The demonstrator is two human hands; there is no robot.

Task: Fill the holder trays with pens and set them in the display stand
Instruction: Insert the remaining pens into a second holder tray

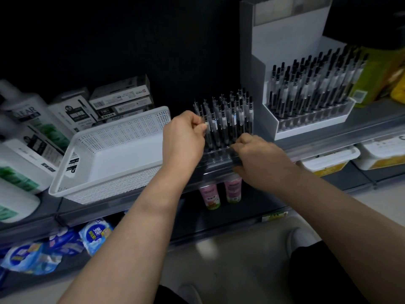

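On a dim shop shelf point(372, 116), a pen point(207, 130) is pinched upright by the left hand point(186, 137) at the holder tray point(219, 160), whose front edge is gripped by the right hand point(256, 159), apparently to steady it; the display stand point(285, 36), already stocked, is seen just beside.

The left hand point(186, 137) pinches a pen point(210, 133) in the clear tray point(217, 158) that the right hand point(258, 160) grips.

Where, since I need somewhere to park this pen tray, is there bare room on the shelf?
The floor of the white basket is bare, between the boxes and the holder tray that the right hand grips. A narrow strip of shelf runs before the display stand. Crowded: bottles at left, pens filling the stand's tray.
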